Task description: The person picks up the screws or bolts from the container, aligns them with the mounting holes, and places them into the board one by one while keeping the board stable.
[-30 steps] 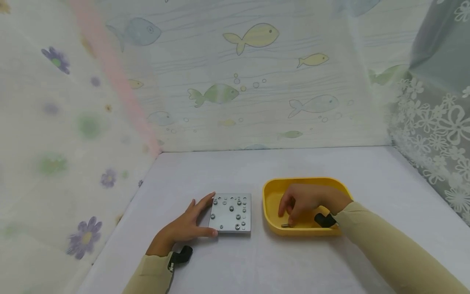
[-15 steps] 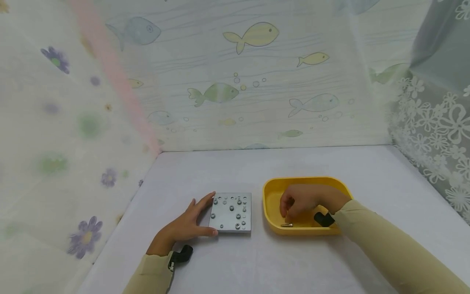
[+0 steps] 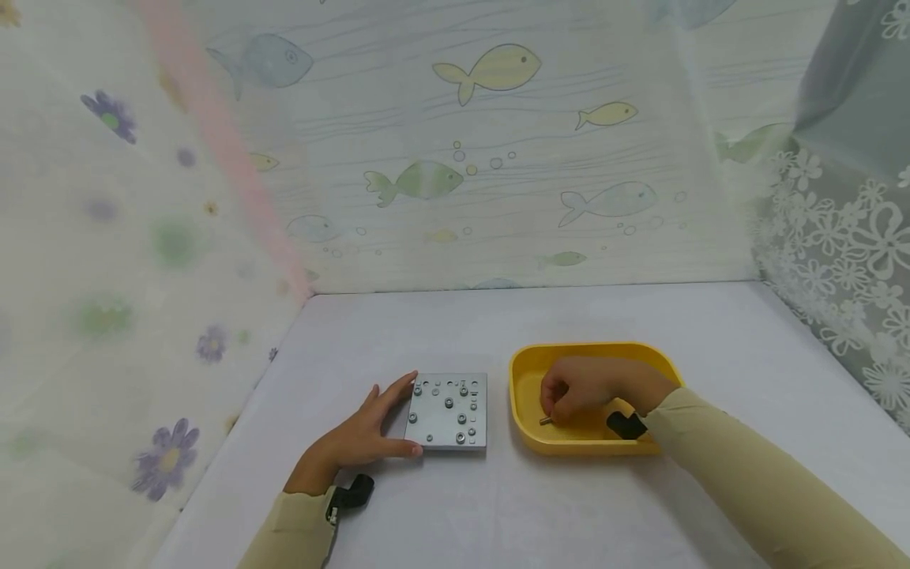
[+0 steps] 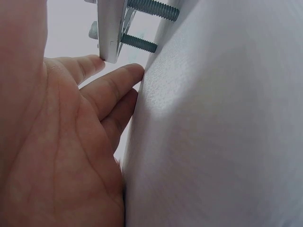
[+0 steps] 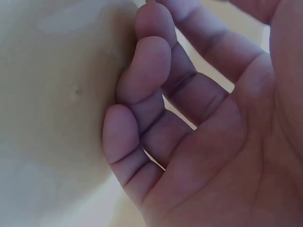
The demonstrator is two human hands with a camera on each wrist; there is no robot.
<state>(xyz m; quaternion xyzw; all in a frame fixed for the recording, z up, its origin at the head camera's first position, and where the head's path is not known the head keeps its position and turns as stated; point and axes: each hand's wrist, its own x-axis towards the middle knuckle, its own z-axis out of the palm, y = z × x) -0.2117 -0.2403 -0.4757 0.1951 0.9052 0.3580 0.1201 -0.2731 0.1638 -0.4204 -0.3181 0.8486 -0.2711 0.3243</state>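
I take the small screw (image 3: 546, 420) as the piece in hand: it sits inside the yellow tray (image 3: 522, 379), near the tray's left wall, with one end sticking out from under my right hand (image 3: 586, 387). That hand's fingers are curled down onto it and seem to pinch it between fingertips and thumb, though the contact itself is covered by the knuckles in the head view, and the right wrist view shows only bent fingers against the yellow floor, no screw.

Left of the tray, a little apart from it, lies the grey metal plate (image 3: 446, 411) with several screws already seated in its holes. My left hand (image 3: 355, 438) lies flat with fingers straight, its fingertips and thumb touching the plate's left edge and near corner.

To do this well, I judge the pinch should be firm and near the screw's head before lifting it past the tray wall, with the left hand bracing the plate.

The left wrist view shows threaded ends (image 4: 154, 8) poking under the plate; which holes are free I cannot make out.
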